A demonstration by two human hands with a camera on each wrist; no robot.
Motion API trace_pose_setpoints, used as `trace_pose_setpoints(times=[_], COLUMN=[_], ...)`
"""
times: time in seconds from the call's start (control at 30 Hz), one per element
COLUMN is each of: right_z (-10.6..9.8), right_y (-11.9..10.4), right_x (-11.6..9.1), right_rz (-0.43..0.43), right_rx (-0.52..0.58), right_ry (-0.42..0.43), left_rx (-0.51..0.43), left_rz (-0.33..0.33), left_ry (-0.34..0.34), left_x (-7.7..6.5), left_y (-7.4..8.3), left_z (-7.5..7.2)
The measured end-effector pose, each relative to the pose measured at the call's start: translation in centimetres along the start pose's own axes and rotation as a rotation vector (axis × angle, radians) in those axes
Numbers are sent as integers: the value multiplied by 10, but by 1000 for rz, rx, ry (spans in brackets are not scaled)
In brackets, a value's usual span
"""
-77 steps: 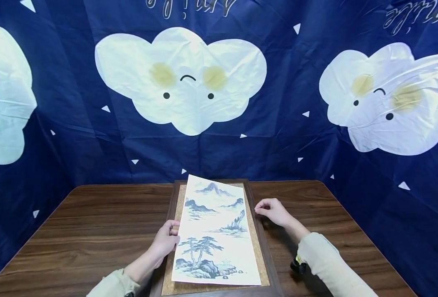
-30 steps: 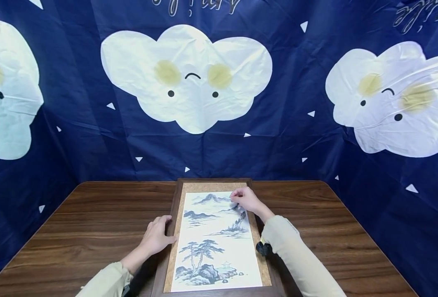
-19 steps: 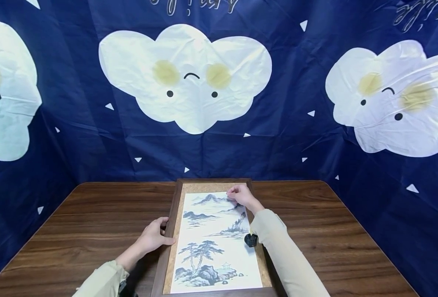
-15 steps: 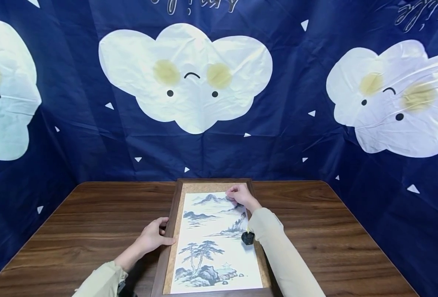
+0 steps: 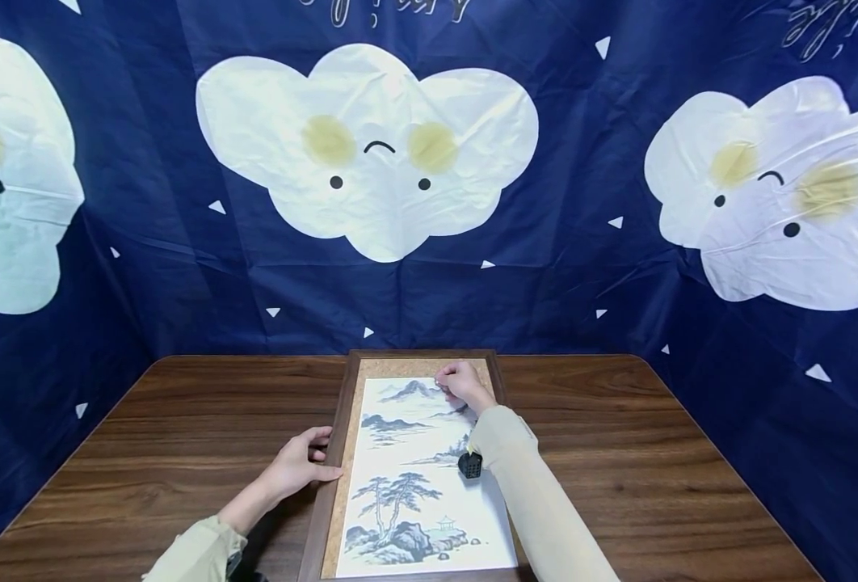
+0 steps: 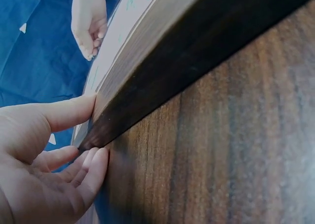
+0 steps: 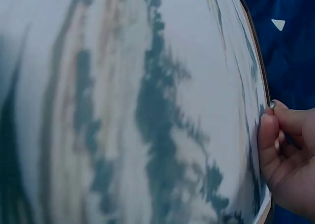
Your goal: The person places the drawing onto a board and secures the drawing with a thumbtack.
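Note:
A sheet of paper printed with a blue-grey landscape lies flat on a corkboard with a dark wooden frame. My left hand grips the frame's left side, thumb on top and fingers against the outer side. At the paper's top edge, right of its middle, my right hand pinches a small shiny pushpin between thumb and forefinger. Only the pin's head shows; whether its point touches the paper is hidden.
The board stands on a dark wood table, its far end near the table's back edge. A blue cloth with white clouds hangs behind and at both sides. A black wrist camera hangs under the right sleeve, over the paper.
The paper, earlier held tilted by my left hand, now lies flat. That hand has shifted to the frame. My right hand has come from right of the board to the paper's top edge, drifting left.

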State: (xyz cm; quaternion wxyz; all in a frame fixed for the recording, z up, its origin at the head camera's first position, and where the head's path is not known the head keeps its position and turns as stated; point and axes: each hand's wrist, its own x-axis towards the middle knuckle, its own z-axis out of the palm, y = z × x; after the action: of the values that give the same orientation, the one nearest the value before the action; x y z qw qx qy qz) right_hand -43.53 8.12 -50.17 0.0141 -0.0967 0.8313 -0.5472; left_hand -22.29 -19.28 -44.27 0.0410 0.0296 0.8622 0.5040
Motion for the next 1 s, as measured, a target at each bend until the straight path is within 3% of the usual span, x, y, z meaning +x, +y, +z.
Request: trace_pose_setpoints(times=[0.1, 0.17, 0.2, 0.27, 0.47, 0.53, 0.67, 0.8, 1.0], right_z=[16, 22, 24, 21, 7, 6, 4, 3, 7], right_y=[55, 58, 60, 41, -66, -78, -80, -77, -75], right_x=[44, 51, 54, 42, -27, -38, -46, -45, -48], right_rz=[1, 79, 52, 58, 197, 187, 159, 188, 150], right_rx=[-69, -174, -191, -204, -250, -265, -248, -189, -232], right_ry=[44, 78, 93, 87, 108, 139, 182, 205, 296], left_rx=[-13, -12, -15, -11, -22, -23, -28, -27, -31], left_rz=[1, 7, 4, 1, -5, 5, 7, 4, -2], left_ry=[6, 9, 12, 15, 21, 20, 22, 26, 24], left_x=[0, 0, 0, 0, -2, -2, -1, -1, -1], left_y=[-1, -2, -2, -2, -1, -1, -3, -4, -3], left_z=[0, 0, 0, 0, 1, 2, 2, 2, 2])
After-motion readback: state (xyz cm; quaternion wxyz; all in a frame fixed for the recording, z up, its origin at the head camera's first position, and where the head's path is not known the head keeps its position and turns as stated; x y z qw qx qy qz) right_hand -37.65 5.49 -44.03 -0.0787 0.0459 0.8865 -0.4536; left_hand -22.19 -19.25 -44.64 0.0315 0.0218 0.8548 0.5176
